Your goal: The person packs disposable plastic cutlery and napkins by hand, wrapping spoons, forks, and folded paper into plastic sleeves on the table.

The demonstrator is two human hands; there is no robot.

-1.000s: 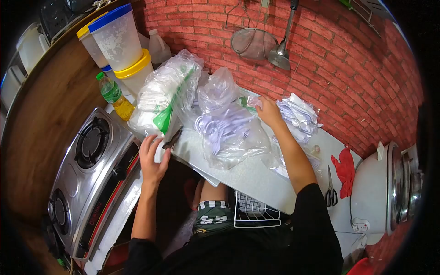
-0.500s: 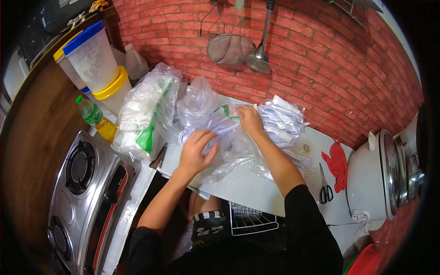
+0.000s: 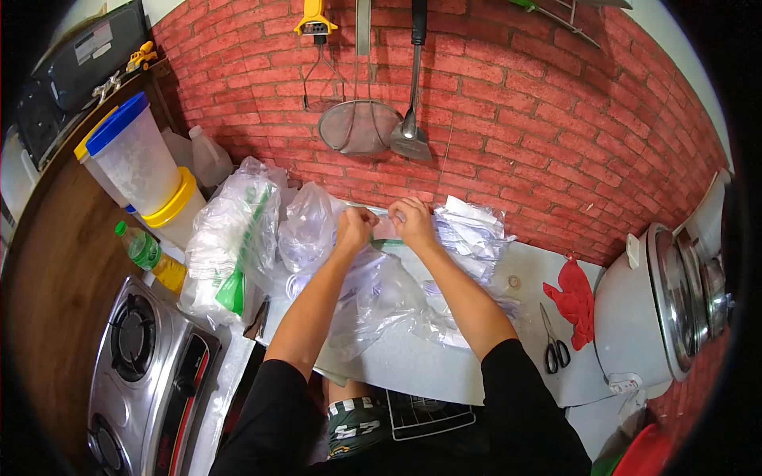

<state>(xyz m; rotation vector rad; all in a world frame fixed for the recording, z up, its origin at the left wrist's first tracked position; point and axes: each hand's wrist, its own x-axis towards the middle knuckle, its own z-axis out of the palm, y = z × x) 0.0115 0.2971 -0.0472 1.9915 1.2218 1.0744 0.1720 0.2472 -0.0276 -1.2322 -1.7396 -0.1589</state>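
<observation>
Both of my hands are at the back of the table, close to the brick wall. My left hand (image 3: 354, 228) has its fingers curled in a pinch at the left edge of a small pinkish, clear plastic packet (image 3: 386, 230) with a green edge. At the packet's right side, my right hand (image 3: 413, 221) pinches with thumb and fingers; the exact grip is partly hidden. A large clear plastic bag (image 3: 381, 297) with white items lies below my wrists. Right of my right hand is a pile of white wrapped pieces (image 3: 470, 234).
A bulky plastic bag of white items (image 3: 226, 238) stands left, near an oil bottle (image 3: 163, 266) and a gas stove (image 3: 147, 381). Scissors (image 3: 554, 345), a red cloth (image 3: 573, 297) and a rice cooker (image 3: 635, 309) are at right. A strainer (image 3: 359, 127) hangs on the wall.
My left hand has moved from above the clear bag up and back to the small packet, beside my right hand. The camera view has tilted up, showing more wall.
</observation>
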